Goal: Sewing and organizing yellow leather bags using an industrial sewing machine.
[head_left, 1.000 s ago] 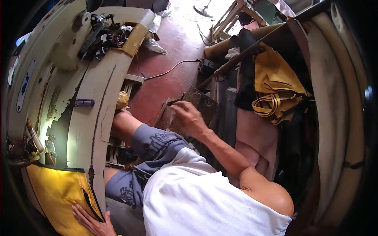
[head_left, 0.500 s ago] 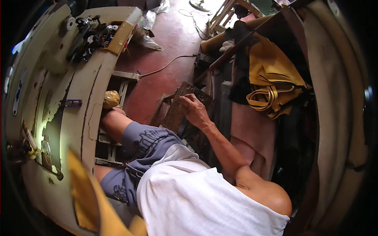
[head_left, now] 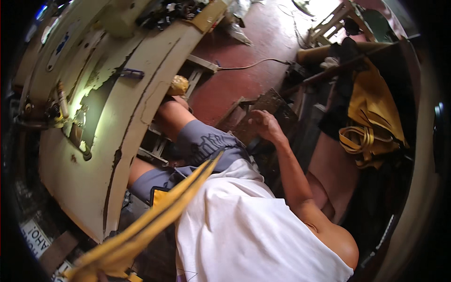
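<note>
A long yellow fabric piece [head_left: 164, 207] with a dark line along its length slants from the lower left across my lap. At the bottom edge of the picture, a small part of my left hand [head_left: 101, 276] shows, closed on the fabric's near end; most of that hand is out of view. My right hand [head_left: 268, 126] hangs above a dark wooden board [head_left: 277, 105] beyond my knees. Its fingers are loosely bent and apart, with nothing seen in them.
On my left stands a worn cream sewing-machine table [head_left: 136, 89] with a lit lamp spot, a purple pen-like tool [head_left: 132, 73] and a tray of dark small parts [head_left: 171, 14]. Folded yellow fabric with straps [head_left: 373, 108] hangs at right. A cable [head_left: 253, 64] crosses the red floor.
My view has turned, so the table sits further up and the rest has shifted right. The yellow fabric has swung from the lower left across my lap. My right hand's fingers have loosened.
</note>
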{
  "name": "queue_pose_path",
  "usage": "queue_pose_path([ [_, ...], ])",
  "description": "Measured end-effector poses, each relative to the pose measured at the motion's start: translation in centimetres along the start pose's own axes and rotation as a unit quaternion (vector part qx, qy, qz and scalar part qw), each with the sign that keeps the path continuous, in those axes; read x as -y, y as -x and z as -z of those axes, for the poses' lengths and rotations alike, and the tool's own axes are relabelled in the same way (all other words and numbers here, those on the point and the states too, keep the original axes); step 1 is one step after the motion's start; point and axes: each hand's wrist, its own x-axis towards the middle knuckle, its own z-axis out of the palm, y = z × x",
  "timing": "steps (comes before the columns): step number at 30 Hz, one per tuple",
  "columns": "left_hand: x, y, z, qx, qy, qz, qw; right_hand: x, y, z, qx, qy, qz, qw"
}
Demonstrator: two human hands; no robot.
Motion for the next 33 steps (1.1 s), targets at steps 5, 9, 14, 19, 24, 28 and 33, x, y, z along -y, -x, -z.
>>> queue_pose_path([
  [5, -2.1, -2.2, 1.0, 0.004, 0.044, 0.017, 0.999, 9.2, -9.1, -1.6, -0.038, -0.515, -0.136, 0.846],
  [9, -4.4, -2.5, -0.9, 0.032, 0.096, 0.014, 0.995, 23.9, -19.9, -5.0, -0.196, -0.504, -0.027, 0.841],
  [14, -5.9, -2.7, -3.5, 0.088, -0.034, 0.028, 0.995, 21.3, -20.8, -4.9, -0.145, -0.458, -0.026, 0.877],
  [19, -4.2, -6.2, -7.2, 0.127, -0.088, -0.038, 0.987, 17.3, -23.6, -2.9, -0.191, -0.527, 0.053, 0.826],
  [24, -1.1, -9.6, -11.0, 0.160, -0.077, -0.055, 0.983, 7.6, -22.6, 5.5, 0.047, -0.461, 0.041, 0.885],
  [28, 0.0, -10.4, -12.8, 0.169, -0.021, -0.032, 0.985, -3.7, -12.2, 8.9, 0.043, -0.241, -0.029, 0.969],
  [33, 1.1, -11.1, -13.0, 0.181, -0.032, 0.022, 0.983, -3.5, 2.5, 4.6, 0.249, 0.110, 0.097, 0.957],
])
